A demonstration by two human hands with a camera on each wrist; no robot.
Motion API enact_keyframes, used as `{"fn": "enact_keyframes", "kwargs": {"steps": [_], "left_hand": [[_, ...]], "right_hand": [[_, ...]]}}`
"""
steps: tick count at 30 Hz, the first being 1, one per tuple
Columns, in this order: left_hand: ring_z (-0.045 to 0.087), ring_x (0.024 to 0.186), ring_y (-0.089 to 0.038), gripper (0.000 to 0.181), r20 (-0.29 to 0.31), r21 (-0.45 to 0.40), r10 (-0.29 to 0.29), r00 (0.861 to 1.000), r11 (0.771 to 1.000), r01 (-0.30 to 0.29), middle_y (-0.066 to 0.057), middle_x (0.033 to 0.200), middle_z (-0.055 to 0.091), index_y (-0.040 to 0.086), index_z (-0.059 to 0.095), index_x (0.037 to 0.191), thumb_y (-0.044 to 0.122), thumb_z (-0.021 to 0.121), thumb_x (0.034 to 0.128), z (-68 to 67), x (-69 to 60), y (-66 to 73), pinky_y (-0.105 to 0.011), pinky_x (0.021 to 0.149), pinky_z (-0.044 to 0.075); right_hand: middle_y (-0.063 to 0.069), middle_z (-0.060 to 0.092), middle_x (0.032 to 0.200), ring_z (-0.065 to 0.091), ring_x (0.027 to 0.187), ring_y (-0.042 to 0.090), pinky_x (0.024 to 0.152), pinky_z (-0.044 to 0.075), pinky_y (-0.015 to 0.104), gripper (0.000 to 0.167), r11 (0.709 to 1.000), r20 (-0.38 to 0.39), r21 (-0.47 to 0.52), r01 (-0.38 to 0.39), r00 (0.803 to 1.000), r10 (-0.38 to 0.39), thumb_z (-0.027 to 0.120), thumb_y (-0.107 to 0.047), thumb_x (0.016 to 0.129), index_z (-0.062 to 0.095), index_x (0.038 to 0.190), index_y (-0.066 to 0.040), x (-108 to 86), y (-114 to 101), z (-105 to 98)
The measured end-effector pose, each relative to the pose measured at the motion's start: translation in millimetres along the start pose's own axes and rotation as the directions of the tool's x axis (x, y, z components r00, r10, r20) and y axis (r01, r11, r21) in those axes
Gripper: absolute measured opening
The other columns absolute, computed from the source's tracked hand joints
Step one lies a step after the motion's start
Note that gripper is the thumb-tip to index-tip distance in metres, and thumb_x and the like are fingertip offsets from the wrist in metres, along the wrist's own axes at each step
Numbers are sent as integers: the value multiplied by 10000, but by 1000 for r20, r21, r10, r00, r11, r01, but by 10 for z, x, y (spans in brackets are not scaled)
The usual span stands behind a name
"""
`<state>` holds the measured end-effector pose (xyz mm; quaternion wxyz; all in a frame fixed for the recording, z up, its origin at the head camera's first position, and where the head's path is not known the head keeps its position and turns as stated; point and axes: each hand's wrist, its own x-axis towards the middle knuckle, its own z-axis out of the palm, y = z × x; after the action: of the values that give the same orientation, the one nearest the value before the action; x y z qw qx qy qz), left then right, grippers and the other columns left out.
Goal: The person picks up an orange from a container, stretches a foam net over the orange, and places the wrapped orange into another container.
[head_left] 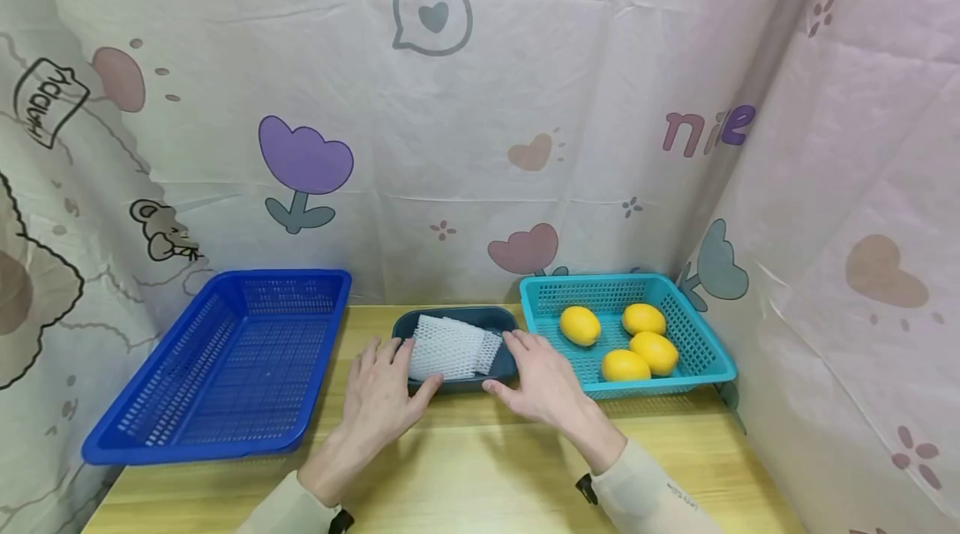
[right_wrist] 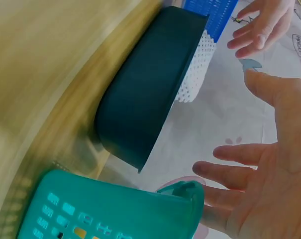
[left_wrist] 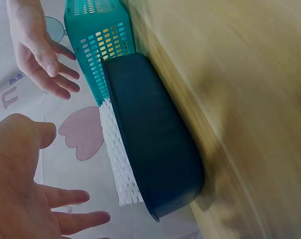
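A dark teal-blue oblong container point(head_left: 457, 386) stands on the table between two baskets. White foam netting sleeves point(head_left: 448, 346) lie in it and stick up above its rim, as the left wrist view of the netting point(left_wrist: 121, 159) also shows. My left hand point(head_left: 382, 392) is by the container's left end, fingers spread and holding nothing. At its right end is my right hand point(head_left: 543, 380), fingers loosely extended, also holding nothing. Both wrist views show a gap between the hands and the container's wall point(right_wrist: 145, 84). Several yellow lemons point(head_left: 626, 366) lie in the turquoise basket point(head_left: 712, 346) to the right.
A larger blue basket point(head_left: 247, 376) with nothing in it stands at the left, tilted toward the table's front-left. The wooden table point(head_left: 465, 467) extends in front of the container. A printed curtain point(head_left: 450, 101) hangs close behind and along both sides.
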<state>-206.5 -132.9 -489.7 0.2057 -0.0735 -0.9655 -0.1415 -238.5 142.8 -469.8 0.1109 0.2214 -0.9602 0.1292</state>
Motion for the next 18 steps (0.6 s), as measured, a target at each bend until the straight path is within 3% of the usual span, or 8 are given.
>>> {"fn": "enact_keyframes", "kwargs": {"steps": [7, 18], "left_hand": [[644, 1391, -542, 701, -31, -1, 23, 999, 1000, -23, -248, 1429, 743, 9, 713, 1425, 559, 778, 995, 16, 1, 11, -725, 1143, 527], [695, 1304, -467, 552, -65, -36, 52, 997, 998, -55, -210, 1331, 792, 24, 774, 1282, 496, 782, 997, 57, -1, 50, -643, 1107, 572]], "right_hand": [[171, 708, 1548, 685, 1410, 418, 1142, 599, 584, 791, 1000, -23, 22, -13, 1000, 14, 794, -573, 972, 640, 1555, -60, 6, 47, -54], [149, 797, 1392, 766, 1268, 383, 1018, 659, 544, 666, 1000, -121, 1, -4, 993, 4, 807, -499, 955, 720, 1455, -68, 20, 173, -100]]}}
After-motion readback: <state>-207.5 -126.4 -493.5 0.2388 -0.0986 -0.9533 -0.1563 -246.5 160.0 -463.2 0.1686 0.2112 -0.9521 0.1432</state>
